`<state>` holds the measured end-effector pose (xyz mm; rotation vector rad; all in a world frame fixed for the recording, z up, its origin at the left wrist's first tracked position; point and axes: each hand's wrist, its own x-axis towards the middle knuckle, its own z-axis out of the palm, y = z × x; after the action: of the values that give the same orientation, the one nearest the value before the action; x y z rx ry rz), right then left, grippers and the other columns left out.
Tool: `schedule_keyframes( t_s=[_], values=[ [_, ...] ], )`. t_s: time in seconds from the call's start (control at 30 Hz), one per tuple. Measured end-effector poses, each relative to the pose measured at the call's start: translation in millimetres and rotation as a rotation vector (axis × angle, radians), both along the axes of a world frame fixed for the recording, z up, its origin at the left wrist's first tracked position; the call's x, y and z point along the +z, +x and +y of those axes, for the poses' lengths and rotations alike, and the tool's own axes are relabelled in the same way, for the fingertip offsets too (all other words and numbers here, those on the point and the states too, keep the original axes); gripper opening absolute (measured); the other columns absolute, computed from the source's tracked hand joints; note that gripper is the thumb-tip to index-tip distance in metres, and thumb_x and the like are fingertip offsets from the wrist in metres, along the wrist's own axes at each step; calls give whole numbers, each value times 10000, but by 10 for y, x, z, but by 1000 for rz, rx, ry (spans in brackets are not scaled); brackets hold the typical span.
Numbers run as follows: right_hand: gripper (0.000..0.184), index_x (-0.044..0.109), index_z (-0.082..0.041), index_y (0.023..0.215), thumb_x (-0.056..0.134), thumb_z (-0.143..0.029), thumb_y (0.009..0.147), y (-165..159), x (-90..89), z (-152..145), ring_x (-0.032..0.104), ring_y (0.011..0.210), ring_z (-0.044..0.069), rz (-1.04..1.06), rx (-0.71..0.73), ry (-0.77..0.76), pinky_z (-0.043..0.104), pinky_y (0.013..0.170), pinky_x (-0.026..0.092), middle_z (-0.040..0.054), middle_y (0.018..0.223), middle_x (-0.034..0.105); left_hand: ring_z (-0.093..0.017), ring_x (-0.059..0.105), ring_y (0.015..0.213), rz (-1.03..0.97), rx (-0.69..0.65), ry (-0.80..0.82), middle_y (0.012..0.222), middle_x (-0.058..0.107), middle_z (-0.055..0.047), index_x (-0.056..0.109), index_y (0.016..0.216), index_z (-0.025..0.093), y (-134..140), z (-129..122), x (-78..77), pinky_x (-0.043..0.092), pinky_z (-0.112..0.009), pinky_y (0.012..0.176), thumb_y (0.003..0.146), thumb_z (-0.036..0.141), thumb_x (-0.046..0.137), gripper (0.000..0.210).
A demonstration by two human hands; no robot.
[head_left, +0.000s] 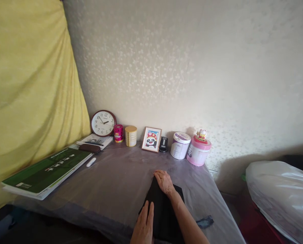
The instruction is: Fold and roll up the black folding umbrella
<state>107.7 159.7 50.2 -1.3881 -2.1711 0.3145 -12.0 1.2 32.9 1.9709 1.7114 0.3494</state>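
Note:
A flat black piece, apparently folded cloth (pixel 163 217), lies near the front of the table; its exact kind cannot be made out. My right hand (pixel 164 182) rests palm down on its far edge, fingers together and stretched toward the left corner. Along the near left edge lies my left hand (pixel 144 223), with its fingers extended flat against the black cloth. Neither hand grips anything. My right forearm crosses over and hides part of the cloth. Just right of that forearm is a small dark bluish scrap (pixel 204 222) on the tabletop.
A plastic-covered table (pixel 116 183) meets the wall. Along its back stand a clock (pixel 103 123), a pink tin (pixel 118 133), a yellow canister (pixel 130 136), a panda picture frame (pixel 152 139) and two tubs (pixel 180 145). Green book (pixel 49 169) left; plastic-covered bundle (pixel 281 196) right.

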Motion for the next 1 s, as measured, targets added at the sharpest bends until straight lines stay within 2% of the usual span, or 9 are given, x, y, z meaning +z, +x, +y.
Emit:
schedule_keyframes(
  t_s=[0.13, 0.3, 0.37, 0.47, 0.5, 0.6, 0.67, 0.87, 1.0],
  values=[
    [314, 641, -196, 1034, 359, -257, 911, 135, 5, 56, 581, 1021, 168, 14, -131, 24, 289, 941, 374, 59, 1072, 660, -226, 138, 1369, 42, 20, -93, 1496, 43, -87, 74, 1387, 165, 15, -43, 126, 224, -323, 1084, 561, -53, 412, 919],
    [376, 619, -137, 1055, 288, -246, 913, 429, 15, -188, 598, 990, 226, 45, -355, 47, 339, 892, 416, 133, 1042, 657, -207, 130, 1372, -59, -21, 16, 1505, 51, -99, 39, 1398, 134, -53, -139, 112, 225, -294, 1089, 558, -48, 426, 942],
    [373, 609, -161, 1081, 288, -252, 915, 473, -46, -370, 585, 1020, 211, 37, -312, 77, 327, 915, 410, 108, 1074, 652, -192, 118, 1374, -89, -7, 33, 1507, 51, -100, 39, 1401, 121, -69, -167, 108, 204, -286, 1098, 566, -61, 406, 930],
    [358, 568, -171, 1166, 335, -238, 903, 503, -175, -613, 521, 1133, 201, -64, -142, 120, 333, 984, 370, 80, 1202, 598, -173, 116, 1374, -143, 11, 35, 1504, 76, -116, 51, 1401, 92, -72, -181, 143, 167, -272, 1109, 579, -69, 383, 902],
    [356, 563, -165, 1178, 361, -221, 890, 527, -210, -669, 502, 1158, 217, -119, -147, 104, 355, 990, 366, 83, 1238, 575, -169, 123, 1372, -165, 18, 27, 1503, 86, -120, 54, 1402, 87, -71, -181, 162, 160, -268, 1110, 580, -71, 378, 897],
    [359, 576, -155, 1168, 393, -167, 860, 640, -249, -760, 485, 1178, 264, -249, -306, 33, 413, 971, 376, 100, 1277, 544, -159, 141, 1369, -227, 34, 14, 1499, 101, -122, 49, 1403, 90, -72, -179, 198, 159, -264, 1110, 587, -72, 365, 890],
    [365, 566, -155, 1182, 372, -177, 874, 694, -233, -798, 482, 1182, 264, -264, -388, 42, 408, 967, 375, 104, 1290, 531, -159, 135, 1370, -255, 39, 24, 1499, 103, -117, 44, 1405, 99, -75, -180, 191, 159, -268, 1112, 590, -68, 364, 891],
    [345, 590, -201, 1135, 386, -206, 857, 711, -246, -943, 508, 1157, 223, -191, -252, 76, 355, 957, 387, 78, 1258, 559, -157, 148, 1366, -357, 42, 46, 1491, 121, -114, 65, 1403, 96, -114, -168, 130, 154, -276, 1116, 579, -60, 357, 888],
    [342, 595, -141, 1082, 363, -226, 846, 920, -247, -917, 579, 1050, 219, 6, -472, -19, 324, 911, 415, 124, 1101, 639, -158, 155, 1364, -436, 22, 28, 1489, 130, -100, 66, 1404, 102, -154, -177, 164, 155, -285, 1117, 603, -31, 352, 861]
  ],
)
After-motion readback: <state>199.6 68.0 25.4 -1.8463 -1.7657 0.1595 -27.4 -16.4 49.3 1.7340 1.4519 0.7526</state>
